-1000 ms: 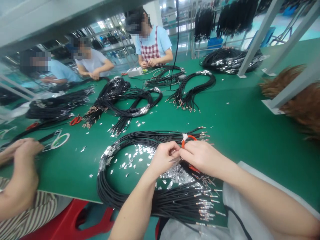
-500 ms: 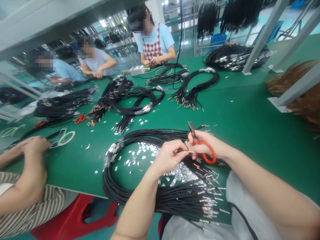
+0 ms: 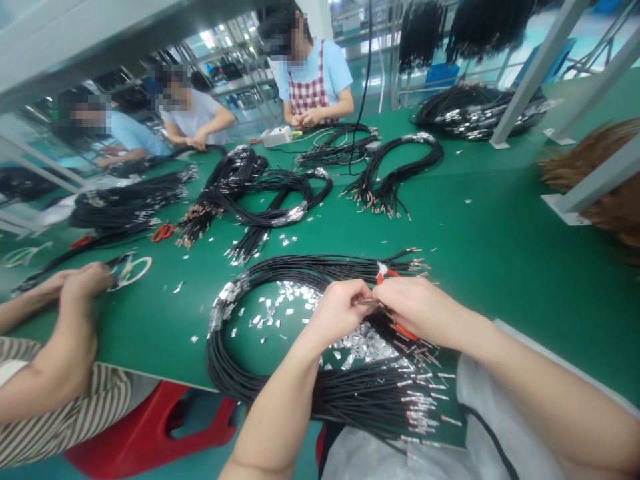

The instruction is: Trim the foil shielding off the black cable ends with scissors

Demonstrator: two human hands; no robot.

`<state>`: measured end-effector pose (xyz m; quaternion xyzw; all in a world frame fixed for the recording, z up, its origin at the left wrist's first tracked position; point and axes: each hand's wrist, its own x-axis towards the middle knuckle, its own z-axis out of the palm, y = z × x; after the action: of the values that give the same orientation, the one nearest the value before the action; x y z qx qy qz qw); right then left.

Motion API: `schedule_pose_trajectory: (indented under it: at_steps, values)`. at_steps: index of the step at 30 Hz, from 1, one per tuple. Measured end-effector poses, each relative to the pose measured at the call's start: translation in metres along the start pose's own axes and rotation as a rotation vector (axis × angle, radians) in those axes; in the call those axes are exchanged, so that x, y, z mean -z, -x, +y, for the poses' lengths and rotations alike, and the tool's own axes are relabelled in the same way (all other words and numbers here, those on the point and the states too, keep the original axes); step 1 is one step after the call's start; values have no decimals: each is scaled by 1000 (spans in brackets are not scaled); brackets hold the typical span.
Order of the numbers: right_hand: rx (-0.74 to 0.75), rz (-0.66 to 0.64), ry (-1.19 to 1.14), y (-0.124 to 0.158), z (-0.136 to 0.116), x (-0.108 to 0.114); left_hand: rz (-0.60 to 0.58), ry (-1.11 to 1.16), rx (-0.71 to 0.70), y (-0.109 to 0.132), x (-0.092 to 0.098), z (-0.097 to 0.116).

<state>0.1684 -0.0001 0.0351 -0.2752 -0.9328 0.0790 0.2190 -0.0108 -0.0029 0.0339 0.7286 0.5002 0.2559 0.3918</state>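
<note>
A looped bundle of black cables [image 3: 250, 380] lies on the green table, its stripped ends toward the right. Above the bundle, my left hand [image 3: 345, 307] is closed in a pinch on a cable end. My right hand [image 3: 413, 303] meets it fingertip to fingertip and is wrapped round red-handled scissors [image 3: 406, 331], whose blades are mostly hidden. Silver foil scraps [image 3: 363, 343] are scattered inside the loop beneath my hands. Silver foil wrapping [image 3: 225, 303] goes round the bundle on its left side.
Other cable bundles [image 3: 280, 200] lie across the green table [image 3: 500, 267]. A neighbour's hands [image 3: 85, 283] are at the left, by a red stool [image 3: 145, 440]. Three people sit across the table. Metal posts [image 3: 607, 173] stand at the right, near a brown bundle [image 3: 590, 167].
My right hand has turned over, palm down, and come against my left fingertips. The scissor blades, which pointed up before, are now mostly out of sight.
</note>
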Motion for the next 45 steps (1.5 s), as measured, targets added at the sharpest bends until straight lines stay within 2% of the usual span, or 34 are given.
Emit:
schedule_pose_trajectory:
  at_steps: [8,15,26,31,35,38,40,42,45]
  values:
    - [-15,9,-1,-2,0,-9,16,-102,-54,1,-1,0]
    - [-92,-64,-130,-5,1,-1,25,-64,-19,1,-2,-3]
    - [-87,-80,-50,-2,-3,-8,34,-177,-95,1,-7,-2]
    - [-101,-69,-51,-4,-2,-10,40,-140,-58,1,-3,-2]
    - [-152,-84,-139,-4,-3,-8,28,-107,-42,1,-1,-4]
    - [-214,-125,-275,-4,1,-4,4,-157,-122,1,0,-5]
    - [-287,-143,-465,-3,6,-2,-35,-175,-227,1,0,-5]
    - [-381,-149,-773,-2,13,-2,-52,-164,-348,1,1,-5]
    - [-494,-188,-1347,-2,22,-8,-9,-110,-507,0,0,-5]
